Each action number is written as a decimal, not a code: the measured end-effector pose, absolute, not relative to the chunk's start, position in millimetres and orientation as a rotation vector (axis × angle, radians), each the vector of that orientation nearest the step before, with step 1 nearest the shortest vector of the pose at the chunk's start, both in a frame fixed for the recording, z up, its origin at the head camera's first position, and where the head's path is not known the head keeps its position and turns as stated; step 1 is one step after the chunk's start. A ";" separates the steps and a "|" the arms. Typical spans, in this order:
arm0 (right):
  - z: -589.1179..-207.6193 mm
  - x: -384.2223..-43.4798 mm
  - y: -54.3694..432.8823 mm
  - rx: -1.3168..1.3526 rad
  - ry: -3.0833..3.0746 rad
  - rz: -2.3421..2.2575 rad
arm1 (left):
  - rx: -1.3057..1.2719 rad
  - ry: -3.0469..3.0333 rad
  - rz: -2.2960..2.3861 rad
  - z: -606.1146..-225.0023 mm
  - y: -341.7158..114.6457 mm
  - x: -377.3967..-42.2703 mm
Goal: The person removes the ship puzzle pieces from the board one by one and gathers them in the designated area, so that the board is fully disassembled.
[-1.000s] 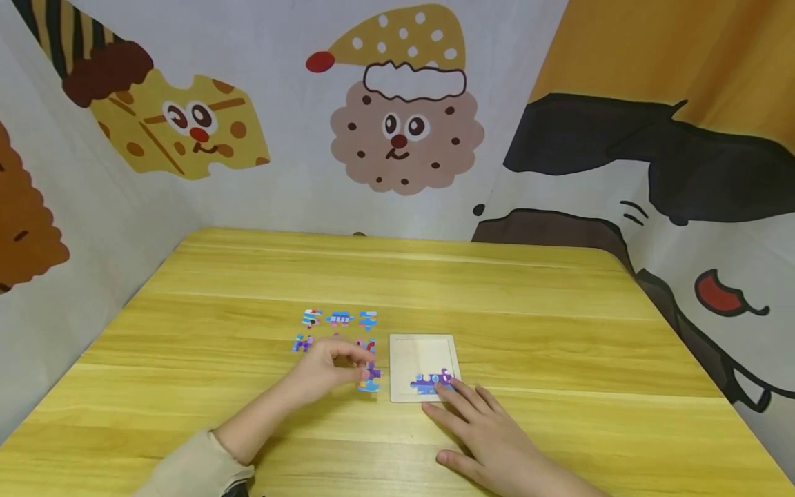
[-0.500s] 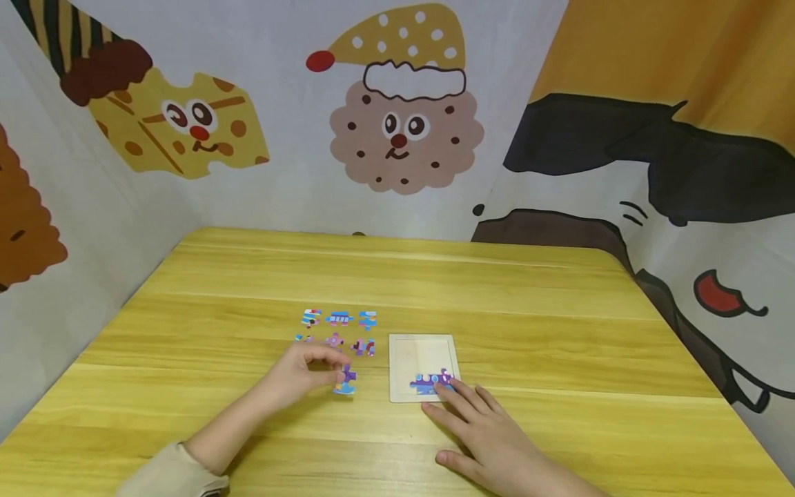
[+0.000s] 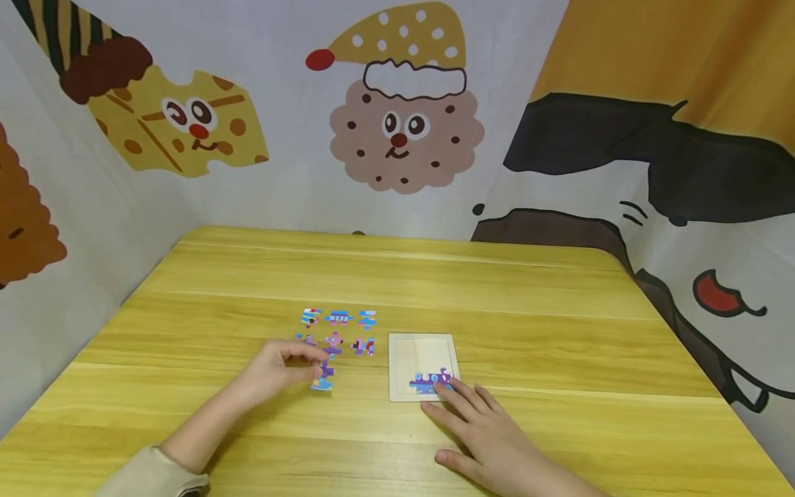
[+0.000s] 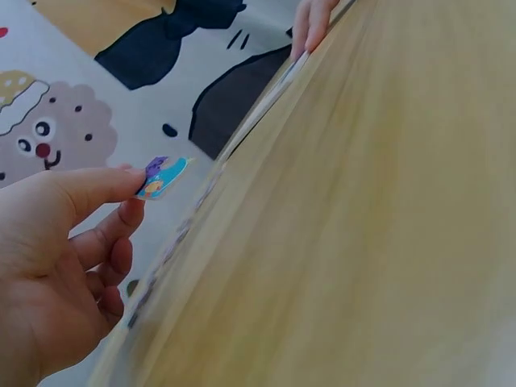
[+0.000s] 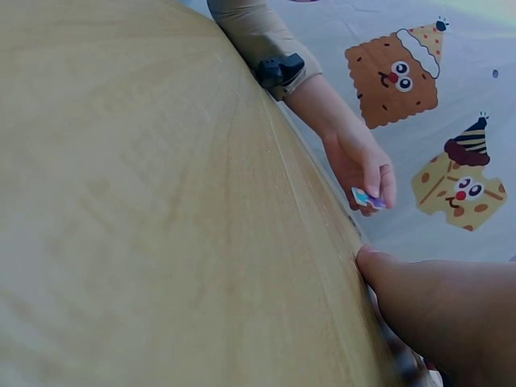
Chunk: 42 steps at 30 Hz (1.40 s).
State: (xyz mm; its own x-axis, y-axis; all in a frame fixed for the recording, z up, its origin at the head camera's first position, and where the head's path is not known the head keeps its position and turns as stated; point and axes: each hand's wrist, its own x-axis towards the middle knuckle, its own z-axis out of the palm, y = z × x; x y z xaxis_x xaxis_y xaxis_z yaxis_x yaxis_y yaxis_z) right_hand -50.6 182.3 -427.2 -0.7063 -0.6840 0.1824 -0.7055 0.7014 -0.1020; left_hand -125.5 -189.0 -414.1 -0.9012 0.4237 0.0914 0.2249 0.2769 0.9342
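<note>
My left hand [image 3: 279,369] pinches a purple and blue jigsaw piece [image 3: 322,379] between thumb and fingers, left of the square wooden puzzle tray [image 3: 393,366]. The left wrist view shows this jigsaw piece [image 4: 165,177] tilted at the fingertips, held above the table. My right hand [image 3: 491,438] lies spread with fairly straight fingers at the tray's lower right corner. Its fingertips touch joined purple and blue pieces [image 3: 425,384] along the tray's bottom edge. Bare pale wood fills the upper part of the tray.
Loose jigsaw pieces lie in two rows left of the tray, among them a blue train-like piece [image 3: 339,318] and a pink piece [image 3: 333,341]. The left hand partly covers the near row. A cartoon-printed cloth [image 3: 279,200] hangs behind the wooden table [image 3: 528,310].
My left hand has moved left, away from the tray, carrying the jigsaw piece. Loose pieces it had covered now show. The right hand and the tray have stayed in place.
</note>
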 end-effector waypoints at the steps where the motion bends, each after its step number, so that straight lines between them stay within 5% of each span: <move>1: -427.2 -50.7 182.2 1.140 -2.776 0.248 | 0.607 2.366 1.676 -414.0 -191.4 -126.4; 42: -428.1 -50.5 182.1 1.137 -2.771 0.242 | 0.752 2.519 1.343 -414.0 -238.0 -144.4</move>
